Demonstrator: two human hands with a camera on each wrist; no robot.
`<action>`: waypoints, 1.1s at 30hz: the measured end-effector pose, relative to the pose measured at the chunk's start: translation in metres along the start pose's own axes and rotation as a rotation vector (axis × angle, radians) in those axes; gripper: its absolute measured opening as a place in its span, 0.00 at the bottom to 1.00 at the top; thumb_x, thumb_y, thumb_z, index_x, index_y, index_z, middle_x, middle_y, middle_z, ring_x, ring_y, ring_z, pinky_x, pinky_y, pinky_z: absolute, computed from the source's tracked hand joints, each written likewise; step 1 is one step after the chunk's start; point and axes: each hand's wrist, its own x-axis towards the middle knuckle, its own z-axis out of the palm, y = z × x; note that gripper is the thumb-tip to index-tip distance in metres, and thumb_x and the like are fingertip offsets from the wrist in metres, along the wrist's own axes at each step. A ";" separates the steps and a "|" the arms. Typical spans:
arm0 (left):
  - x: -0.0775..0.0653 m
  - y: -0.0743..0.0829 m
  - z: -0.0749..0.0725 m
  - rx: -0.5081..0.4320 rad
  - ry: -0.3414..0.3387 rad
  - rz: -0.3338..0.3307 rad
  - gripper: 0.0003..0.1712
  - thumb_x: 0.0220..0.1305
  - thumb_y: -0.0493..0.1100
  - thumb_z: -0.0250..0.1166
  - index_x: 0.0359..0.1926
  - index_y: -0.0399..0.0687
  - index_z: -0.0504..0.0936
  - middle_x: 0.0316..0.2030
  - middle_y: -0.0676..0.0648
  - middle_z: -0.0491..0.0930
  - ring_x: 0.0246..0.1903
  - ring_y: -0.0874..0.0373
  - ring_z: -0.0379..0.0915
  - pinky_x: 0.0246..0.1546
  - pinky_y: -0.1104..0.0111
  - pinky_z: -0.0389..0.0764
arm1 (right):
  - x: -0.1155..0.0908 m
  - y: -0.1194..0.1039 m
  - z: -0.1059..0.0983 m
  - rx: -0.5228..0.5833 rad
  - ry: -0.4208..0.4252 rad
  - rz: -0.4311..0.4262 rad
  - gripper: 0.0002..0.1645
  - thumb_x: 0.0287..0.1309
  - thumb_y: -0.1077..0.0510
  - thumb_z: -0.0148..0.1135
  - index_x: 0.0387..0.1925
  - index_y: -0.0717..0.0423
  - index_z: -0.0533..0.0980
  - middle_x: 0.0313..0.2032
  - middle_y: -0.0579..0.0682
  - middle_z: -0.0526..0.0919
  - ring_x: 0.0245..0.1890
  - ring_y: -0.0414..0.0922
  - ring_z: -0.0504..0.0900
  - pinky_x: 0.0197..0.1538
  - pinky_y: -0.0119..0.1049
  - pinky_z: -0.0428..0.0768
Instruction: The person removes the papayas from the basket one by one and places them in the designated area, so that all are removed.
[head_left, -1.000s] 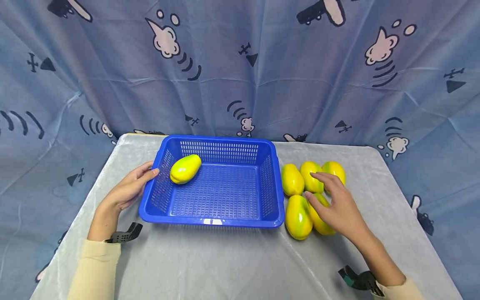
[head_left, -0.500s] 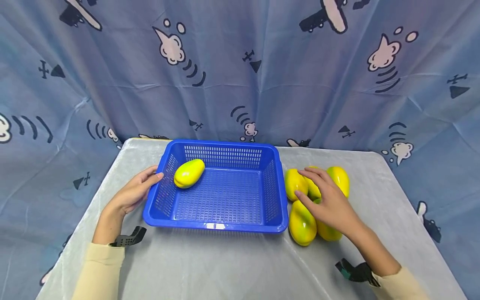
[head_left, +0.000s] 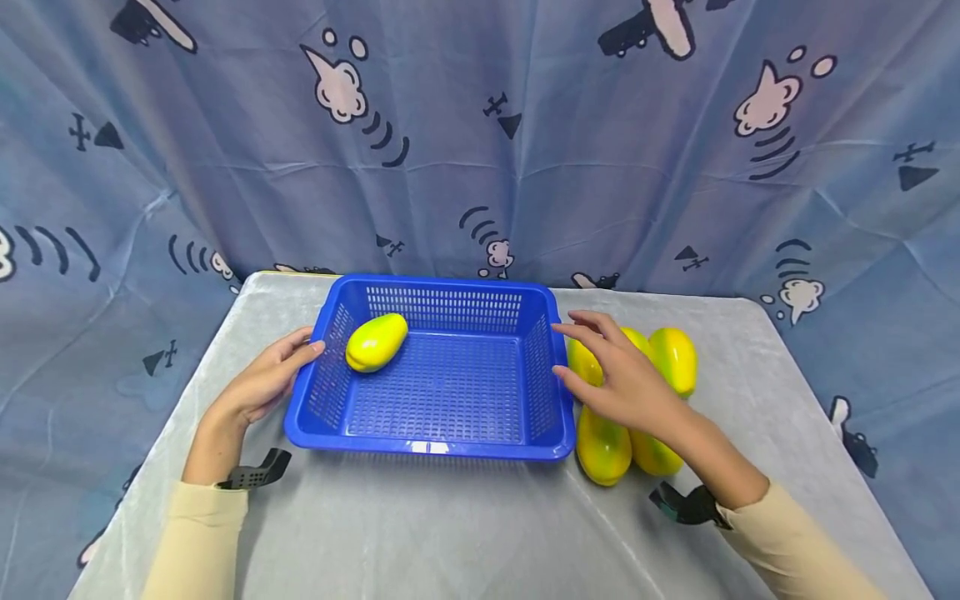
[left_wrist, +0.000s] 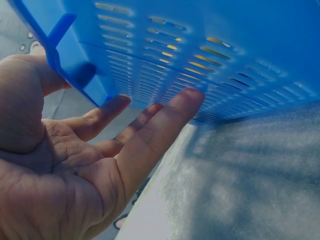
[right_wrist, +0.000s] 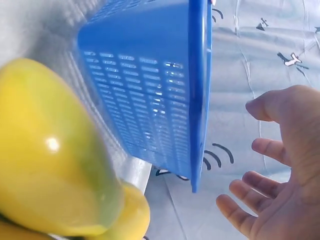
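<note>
A blue plastic basket [head_left: 431, 450] with slotted walls sits on the table, holding one yellow-green mango [head_left: 377, 342] at its left end. My left hand [head_left: 266, 377] grips the basket's left side; in the left wrist view its thumb goes over the rim and its fingers lie along the outer wall. My right hand [head_left: 626, 375] hovers beside the right rim, above several more mangoes [head_left: 603, 446], partly hiding them. Its fingers are spread and hold nothing. The right wrist view shows this hand [right_wrist: 280, 170] apart from the basket wall, with a mango [right_wrist: 55, 150] close by.
A grey cloth covers the table [head_left: 450, 533]. A blue patterned curtain [head_left: 427, 150] hangs behind and around it. Black wrist straps [head_left: 258, 471] are on both forearms.
My right hand has moved left and slightly away from me, from over the mangoes to beside the basket's right rim. The left hand stays on the basket. The head view shifted slightly.
</note>
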 end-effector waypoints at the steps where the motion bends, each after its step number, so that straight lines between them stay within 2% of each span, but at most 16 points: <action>1: 0.000 0.000 0.000 -0.003 0.000 0.003 0.38 0.86 0.51 0.49 0.81 0.35 0.49 0.53 0.52 0.81 0.47 0.61 0.87 0.48 0.64 0.91 | 0.002 -0.001 0.000 -0.003 -0.009 -0.005 0.35 0.71 0.45 0.66 0.75 0.47 0.71 0.78 0.59 0.65 0.74 0.62 0.72 0.69 0.69 0.76; 14: 0.001 0.003 -0.001 -0.010 -0.002 0.008 0.37 0.86 0.51 0.49 0.80 0.34 0.49 0.51 0.53 0.82 0.46 0.61 0.87 0.47 0.64 0.91 | 0.026 -0.020 -0.004 -0.027 -0.084 -0.098 0.35 0.70 0.46 0.67 0.74 0.47 0.72 0.79 0.57 0.65 0.77 0.60 0.67 0.72 0.68 0.75; 22: -0.001 0.002 -0.002 -0.020 -0.010 0.004 0.37 0.86 0.51 0.49 0.81 0.35 0.49 0.52 0.53 0.82 0.46 0.60 0.87 0.47 0.63 0.91 | 0.044 -0.036 -0.001 -0.035 -0.118 -0.144 0.34 0.70 0.45 0.67 0.74 0.46 0.73 0.78 0.56 0.66 0.76 0.59 0.69 0.72 0.65 0.76; 33: 0.000 0.001 -0.002 -0.011 -0.005 0.001 0.37 0.86 0.52 0.49 0.81 0.35 0.50 0.51 0.53 0.82 0.46 0.61 0.87 0.47 0.64 0.91 | 0.064 -0.046 0.010 0.030 -0.166 -0.226 0.31 0.72 0.47 0.66 0.73 0.46 0.74 0.76 0.57 0.69 0.76 0.57 0.70 0.74 0.62 0.76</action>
